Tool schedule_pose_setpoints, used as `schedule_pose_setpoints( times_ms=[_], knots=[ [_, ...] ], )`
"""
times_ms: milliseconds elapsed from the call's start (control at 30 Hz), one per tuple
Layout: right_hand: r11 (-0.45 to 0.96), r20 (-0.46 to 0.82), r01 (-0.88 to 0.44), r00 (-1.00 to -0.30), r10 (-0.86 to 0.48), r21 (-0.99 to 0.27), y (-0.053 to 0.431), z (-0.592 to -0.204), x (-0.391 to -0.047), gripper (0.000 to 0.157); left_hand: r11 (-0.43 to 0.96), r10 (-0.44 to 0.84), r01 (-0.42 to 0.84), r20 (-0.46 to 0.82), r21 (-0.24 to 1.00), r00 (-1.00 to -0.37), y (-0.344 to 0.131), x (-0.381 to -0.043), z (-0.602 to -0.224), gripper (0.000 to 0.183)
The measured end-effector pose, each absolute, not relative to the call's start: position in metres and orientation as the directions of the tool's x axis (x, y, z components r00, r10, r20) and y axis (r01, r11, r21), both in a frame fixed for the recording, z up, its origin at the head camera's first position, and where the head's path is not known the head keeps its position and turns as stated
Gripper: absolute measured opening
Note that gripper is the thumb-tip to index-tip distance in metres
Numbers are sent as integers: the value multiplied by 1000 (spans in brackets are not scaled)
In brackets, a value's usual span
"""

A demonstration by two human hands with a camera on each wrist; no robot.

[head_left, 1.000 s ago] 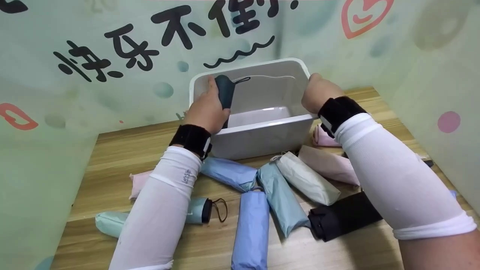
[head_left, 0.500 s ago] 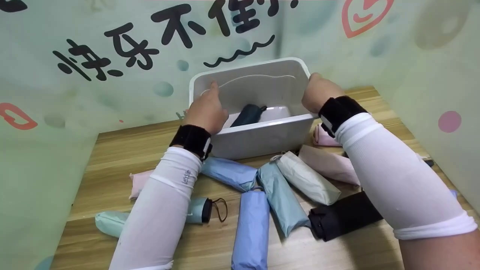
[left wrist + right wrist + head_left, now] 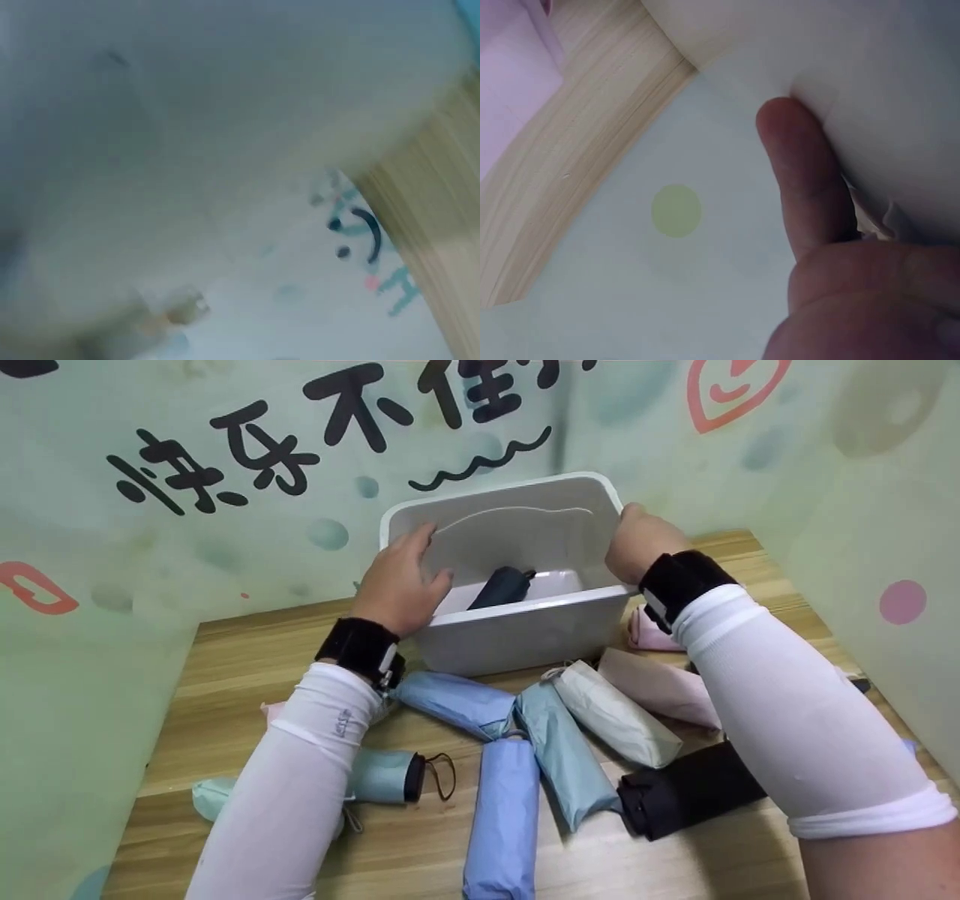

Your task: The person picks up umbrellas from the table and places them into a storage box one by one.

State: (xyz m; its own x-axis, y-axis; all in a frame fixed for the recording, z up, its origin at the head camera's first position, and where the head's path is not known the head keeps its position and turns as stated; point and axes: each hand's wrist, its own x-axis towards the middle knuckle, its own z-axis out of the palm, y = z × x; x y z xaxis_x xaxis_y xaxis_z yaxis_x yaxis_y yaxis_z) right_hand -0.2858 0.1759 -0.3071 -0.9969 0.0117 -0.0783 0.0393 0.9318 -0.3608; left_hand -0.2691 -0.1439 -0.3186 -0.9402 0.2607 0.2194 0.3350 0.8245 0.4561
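A white plastic bin (image 3: 517, 634) stands against the back wall, its opening tilted toward me. On its floor lies one dark green folded umbrella (image 3: 504, 587), partly hidden by the front rim. My left hand (image 3: 401, 581) is at the bin's left end, thumb and fingers spread apart, holding nothing. The bin's right rim is gripped by my right hand (image 3: 646, 542); in the right wrist view one finger (image 3: 802, 165) lies along the outer wall. Nearest below the bin are a blue umbrella (image 3: 457, 701) and a grey-green umbrella (image 3: 564, 757).
More folded umbrellas lie on the wooden table (image 3: 247, 660): a blue one (image 3: 501, 817), a cream one (image 3: 615, 716), a dusty pink one (image 3: 660, 686), a black one (image 3: 690, 791) and a teal one (image 3: 382, 776) under my left forearm. Printed walls enclose the back and sides.
The dark green umbrella has dropped from my left hand onto the bin floor. My left hand has since spread and shifted slightly left. My right hand keeps its grip on the rim.
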Motion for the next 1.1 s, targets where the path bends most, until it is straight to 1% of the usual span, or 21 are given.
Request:
schedule_pose_setpoints(
  times_ms=[100, 233, 333, 433, 533, 600, 733, 867, 1100],
  knots=[
    [932, -66, 35, -998, 11, -361, 176, -307, -285, 51, 833, 295, 354, 200, 424, -934, -156, -268, -323, 68],
    [932, -64, 38, -998, 16, -360, 177, -305, -285, 51, 852, 305, 323, 110, 411, -946, -174, -264, -327, 70],
    [936, -65, 41, -998, 19, -350, 177, -305, -285, 52, 859, 306, 312, 81, 406, -948, -189, -258, -329, 70],
    [941, -63, 36, -998, 15, -337, 176, -306, -285, 53, 841, 315, 317, 79, 438, -946, -206, -253, -334, 72],
    [939, -70, 38, -997, 15, -342, 175, -306, -285, 53, 826, 299, 295, 71, 481, -952, -226, -249, -338, 79],
    [937, -73, 40, -997, 15, -347, 174, -306, -285, 53, 830, 285, 276, 57, 484, -957, -240, -247, -341, 84],
    [933, -87, 47, -996, 17, -357, 174, -306, -285, 53, 892, 241, 196, -63, 408, -968, -267, -239, -349, 94],
    [933, -89, 47, -996, 16, -356, 174, -306, -285, 54, 933, 204, 127, -206, 336, -957, -290, -232, -360, 105],
    [933, -84, 45, -996, 16, -356, 173, -307, -286, 55, 952, 136, 28, -341, 304, -930, -318, -217, -381, 115]
  ],
)
